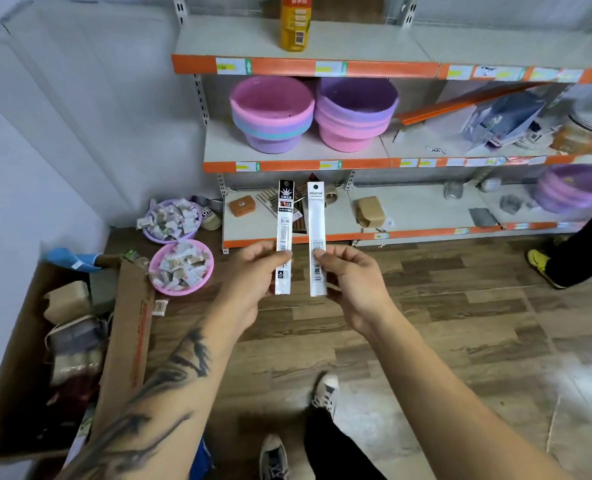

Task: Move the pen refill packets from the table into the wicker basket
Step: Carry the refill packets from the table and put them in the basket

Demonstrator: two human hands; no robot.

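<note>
Below the orange-edged shelf unit (322,164), off to its left, a cardboard box (45,341) of packaged goods stands on the wood-pattern floor (460,323), and two pink plates (182,266) heaped with wrapped sweets lie between the box and the unit's foot. Straight in front of the unit's lowest shelf, the left hand (253,282) pinches a slim pen refill packet with a black header (283,237) between thumb and fingertips, gripping its lower half so that it stands upright. Just to the right of it, apart but near, the right hand (351,285) pinches a plain white pen refill packet (316,239) the same way, also upright. Both packets rise in front of the bottom shelf's orange edge. On the unit's middle shelf sit stacked pink and purple basins (313,112), and an orange bottle (295,24) stands on the top shelf. Right of the unit's foot, another person's dark-trousered leg and yellow shoe (540,266) show.
</note>
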